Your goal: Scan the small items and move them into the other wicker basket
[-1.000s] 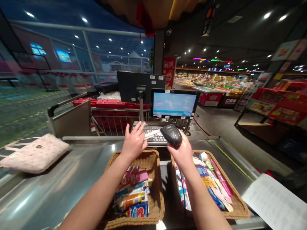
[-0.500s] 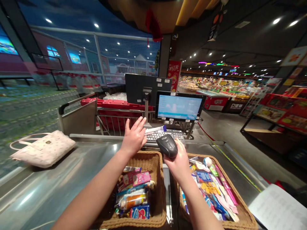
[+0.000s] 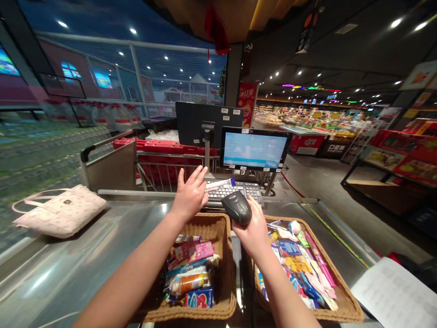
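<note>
My left hand (image 3: 190, 193) is raised above the left wicker basket (image 3: 228, 264). Its fingers point up while the thumb side grips a slim white tube-like item (image 3: 218, 184) with a blue-purple end, seen against the keyboard (image 3: 247, 189). What exactly the item is I cannot make out. Wrapped around a black handheld barcode scanner (image 3: 237, 207), my right hand (image 3: 254, 230) aims its head toward the white item, a small gap apart. Small packs, tubes and a blue box (image 3: 199, 297) lie inside the left basket. Toothbrushes and colourful packs fill the right wicker basket (image 3: 355, 310).
A lit screen (image 3: 254, 148) and a second monitor's dark back (image 3: 208, 124) stand behind the keyboard. On the metal counter (image 3: 126, 228) a pale handbag (image 3: 64, 209) lies at left. A printed sheet (image 3: 398, 291) is at right, with a metal cart (image 3: 164, 175) beyond.
The view has shifted slightly. Both hands keep nearly the same places and grips; the white item and scanner have barely moved.
</note>
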`<state>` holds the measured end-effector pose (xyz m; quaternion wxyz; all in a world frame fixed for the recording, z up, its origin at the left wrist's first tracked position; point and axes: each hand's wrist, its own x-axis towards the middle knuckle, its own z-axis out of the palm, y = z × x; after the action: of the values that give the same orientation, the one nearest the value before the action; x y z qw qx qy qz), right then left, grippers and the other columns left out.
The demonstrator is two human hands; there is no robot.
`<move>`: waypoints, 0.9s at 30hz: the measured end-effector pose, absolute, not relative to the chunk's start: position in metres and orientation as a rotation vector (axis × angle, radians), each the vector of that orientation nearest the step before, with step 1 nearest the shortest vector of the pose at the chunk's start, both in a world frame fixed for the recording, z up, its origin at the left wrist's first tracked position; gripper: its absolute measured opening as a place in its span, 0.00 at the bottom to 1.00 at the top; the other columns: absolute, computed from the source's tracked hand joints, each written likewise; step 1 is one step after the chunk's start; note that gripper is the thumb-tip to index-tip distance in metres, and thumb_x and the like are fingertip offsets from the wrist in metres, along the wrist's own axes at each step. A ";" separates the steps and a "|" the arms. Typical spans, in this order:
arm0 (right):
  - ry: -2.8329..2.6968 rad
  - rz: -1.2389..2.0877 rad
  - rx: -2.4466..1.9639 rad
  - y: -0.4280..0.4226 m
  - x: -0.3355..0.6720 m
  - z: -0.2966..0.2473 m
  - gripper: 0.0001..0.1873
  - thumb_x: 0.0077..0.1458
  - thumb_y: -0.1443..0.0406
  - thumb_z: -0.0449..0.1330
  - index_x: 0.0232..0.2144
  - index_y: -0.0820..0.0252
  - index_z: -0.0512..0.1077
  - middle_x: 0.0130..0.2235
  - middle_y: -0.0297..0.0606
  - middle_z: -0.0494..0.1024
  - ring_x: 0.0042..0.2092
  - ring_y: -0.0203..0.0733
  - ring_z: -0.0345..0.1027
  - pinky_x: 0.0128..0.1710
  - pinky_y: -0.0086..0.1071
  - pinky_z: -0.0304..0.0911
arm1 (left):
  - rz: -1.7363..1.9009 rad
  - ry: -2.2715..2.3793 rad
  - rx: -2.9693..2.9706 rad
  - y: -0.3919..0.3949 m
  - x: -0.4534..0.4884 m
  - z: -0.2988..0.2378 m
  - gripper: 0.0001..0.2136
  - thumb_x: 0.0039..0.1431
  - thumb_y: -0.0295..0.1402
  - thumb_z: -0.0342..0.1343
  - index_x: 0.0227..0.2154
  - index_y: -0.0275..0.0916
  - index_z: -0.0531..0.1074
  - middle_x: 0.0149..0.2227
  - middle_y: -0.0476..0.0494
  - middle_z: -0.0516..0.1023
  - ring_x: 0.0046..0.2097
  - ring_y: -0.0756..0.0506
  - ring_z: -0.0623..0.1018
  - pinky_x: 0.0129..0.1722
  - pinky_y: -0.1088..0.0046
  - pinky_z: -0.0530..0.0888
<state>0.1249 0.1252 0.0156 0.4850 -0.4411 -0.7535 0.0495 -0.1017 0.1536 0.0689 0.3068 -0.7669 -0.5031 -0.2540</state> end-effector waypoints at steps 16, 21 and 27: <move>-1.812 0.208 -1.168 0.132 0.122 -0.009 0.29 0.45 0.66 0.61 0.52 0.61 0.66 0.52 0.51 0.73 0.64 0.63 0.58 0.62 0.62 0.53 | -0.539 -1.500 -2.229 0.122 -0.111 0.006 0.05 0.56 0.27 0.55 0.32 0.38 0.76 0.65 0.33 0.64 0.67 0.34 0.63 0.66 0.35 0.47; -1.818 0.213 -1.171 0.135 0.115 -0.015 0.28 0.44 0.67 0.61 0.50 0.60 0.68 0.51 0.49 0.74 0.63 0.63 0.59 0.62 0.61 0.54 | -0.484 -1.573 -2.269 0.107 -0.118 -0.016 0.06 0.57 0.27 0.54 0.33 0.38 0.76 0.64 0.34 0.65 0.66 0.34 0.64 0.65 0.35 0.49; -1.843 0.214 -1.171 0.138 0.111 -0.021 0.27 0.45 0.67 0.61 0.50 0.61 0.68 0.51 0.49 0.74 0.63 0.62 0.59 0.62 0.58 0.56 | -0.449 -1.634 -2.326 0.090 -0.125 -0.034 0.08 0.57 0.28 0.54 0.36 0.37 0.78 0.65 0.34 0.64 0.66 0.34 0.64 0.65 0.35 0.49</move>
<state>0.1111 0.1379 -0.0206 0.4562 -0.4748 -0.7476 0.0869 -0.1248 0.0897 -0.0344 0.1315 -0.8013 -0.5628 -0.1546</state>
